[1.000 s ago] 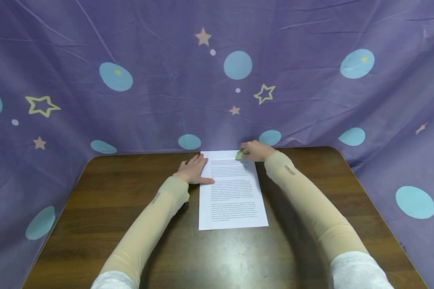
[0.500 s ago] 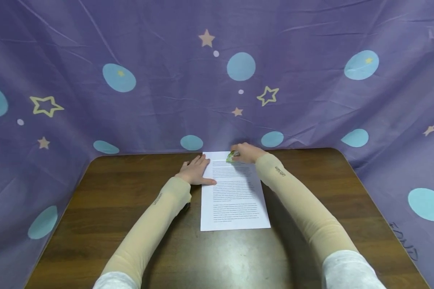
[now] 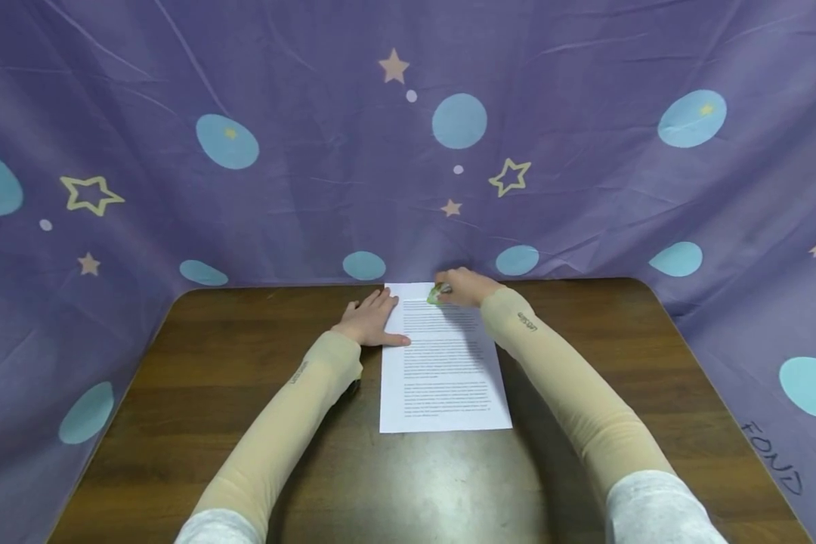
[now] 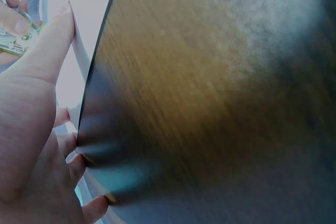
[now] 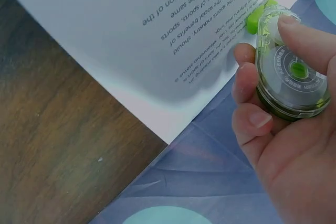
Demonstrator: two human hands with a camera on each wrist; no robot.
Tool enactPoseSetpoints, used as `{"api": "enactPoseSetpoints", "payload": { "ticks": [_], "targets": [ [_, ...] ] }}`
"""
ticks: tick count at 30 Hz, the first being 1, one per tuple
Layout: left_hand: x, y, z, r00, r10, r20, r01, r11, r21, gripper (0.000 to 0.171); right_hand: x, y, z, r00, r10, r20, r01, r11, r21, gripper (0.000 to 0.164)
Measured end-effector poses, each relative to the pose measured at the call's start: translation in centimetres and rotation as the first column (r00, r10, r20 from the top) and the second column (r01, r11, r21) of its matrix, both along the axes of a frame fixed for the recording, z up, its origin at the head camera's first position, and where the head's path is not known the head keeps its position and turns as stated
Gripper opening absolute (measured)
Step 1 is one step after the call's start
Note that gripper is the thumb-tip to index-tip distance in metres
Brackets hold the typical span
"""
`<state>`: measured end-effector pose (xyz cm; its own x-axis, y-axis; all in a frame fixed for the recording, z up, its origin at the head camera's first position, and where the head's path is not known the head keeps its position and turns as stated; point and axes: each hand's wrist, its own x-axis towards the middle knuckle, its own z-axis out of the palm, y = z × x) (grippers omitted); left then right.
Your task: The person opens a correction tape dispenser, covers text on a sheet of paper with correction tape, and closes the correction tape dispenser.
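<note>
A sheet of printed paper (image 3: 442, 370) lies on the brown wooden table (image 3: 245, 423), its top edge near the curtain. My left hand (image 3: 372, 321) rests flat on the paper's upper left side, fingers spread and thumb reaching over the text; the left wrist view shows its fingertips along the sheet's edge. In the right hand (image 3: 471, 288) is a clear and green correction tape (image 5: 291, 80), gripped between thumb and fingers. Its green tip end (image 5: 257, 18) points down at the first printed lines, near the top of the page. The tip's very end is hidden.
A purple curtain (image 3: 299, 211) with stars and blue dots hangs right behind the table's back edge and along both sides. Beige sleeves (image 3: 571, 393) cover both forearms. Bare wood shows on either side of the paper.
My right hand has moved left along the top of the page with the correction tape, mostly in the first half second. The left hand stays in place on the paper.
</note>
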<state>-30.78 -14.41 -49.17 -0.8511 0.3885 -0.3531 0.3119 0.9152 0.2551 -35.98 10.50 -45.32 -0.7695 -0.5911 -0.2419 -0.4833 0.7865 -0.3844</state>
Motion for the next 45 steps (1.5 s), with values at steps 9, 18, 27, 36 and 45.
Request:
{"api": "enactPoseSetpoints", "payload": {
  "ticks": [9, 18, 27, 36, 45],
  "targets": [
    [0.3, -0.1, 0.7, 1.000, -0.005, -0.021, 0.005, 1.000, 0.000, 0.108, 0.1, -0.7, 0.6, 0.998, 0.029, -0.053, -0.028, 1.000, 0.012, 0.015],
    [1.0, -0.1, 1.3, 0.999, -0.010, -0.033, 0.010, 1.000, 0.012, 0.106, 0.1, -0.7, 0.7, 0.999, 0.010, -0.036, -0.008, 0.998, 0.060, 0.020],
    [1.3, -0.1, 1.6, 0.999, -0.007, -0.044, 0.008, 1.000, 0.017, 0.104, 0.3, -0.4, 0.7, 0.999, 0.011, -0.037, -0.009, 0.998, 0.060, 0.020],
    [1.2, 0.1, 1.1, 0.999, -0.002, -0.035, 0.003, 1.000, 0.022, 0.104, 0.2, 0.0, 0.5, 0.999, 0.020, -0.039, -0.019, 0.999, 0.030, 0.017],
    [1.1, 0.2, 1.0, 1.000, -0.011, -0.024, 0.011, 1.000, 0.016, 0.105, 0.3, 0.0, -0.2, 0.999, 0.039, -0.026, -0.039, 0.999, -0.031, 0.016]
  ]
}}
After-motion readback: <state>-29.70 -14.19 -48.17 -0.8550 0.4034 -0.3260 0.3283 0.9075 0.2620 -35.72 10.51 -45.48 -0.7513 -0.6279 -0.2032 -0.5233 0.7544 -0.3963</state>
